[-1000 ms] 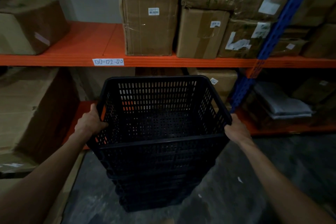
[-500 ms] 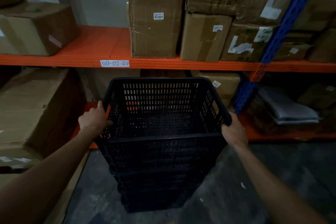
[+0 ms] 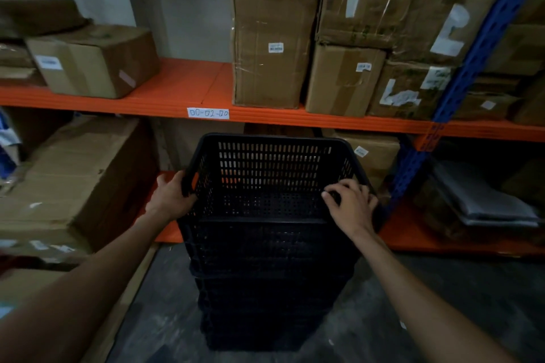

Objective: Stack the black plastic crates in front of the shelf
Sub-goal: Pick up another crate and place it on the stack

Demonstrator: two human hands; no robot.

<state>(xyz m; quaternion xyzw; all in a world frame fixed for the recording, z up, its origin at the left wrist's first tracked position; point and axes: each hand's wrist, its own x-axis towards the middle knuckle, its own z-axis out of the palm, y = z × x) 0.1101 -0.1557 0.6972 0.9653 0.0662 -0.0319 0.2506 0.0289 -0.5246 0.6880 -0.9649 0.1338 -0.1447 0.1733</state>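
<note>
A stack of several nested black plastic crates (image 3: 265, 274) stands on the grey floor in front of the orange shelf (image 3: 177, 82). The top crate (image 3: 274, 168) is perforated, and I see no load in it. My left hand (image 3: 171, 197) grips its left rim at the handle slot. My right hand (image 3: 351, 206) lies over the right rim near the front corner, its fingers curled over the edge into the crate.
Cardboard boxes (image 3: 271, 44) fill the orange shelf above and behind the stack. A large box (image 3: 73, 180) stands on the left at floor level. A blue upright (image 3: 460, 79) rises at the right. Grey folded sheets (image 3: 483, 200) lie on the lower right shelf.
My right hand has shifted from the outer right side of the top crate up onto its rim, fingers over the edge. The view has tilted upward a little.
</note>
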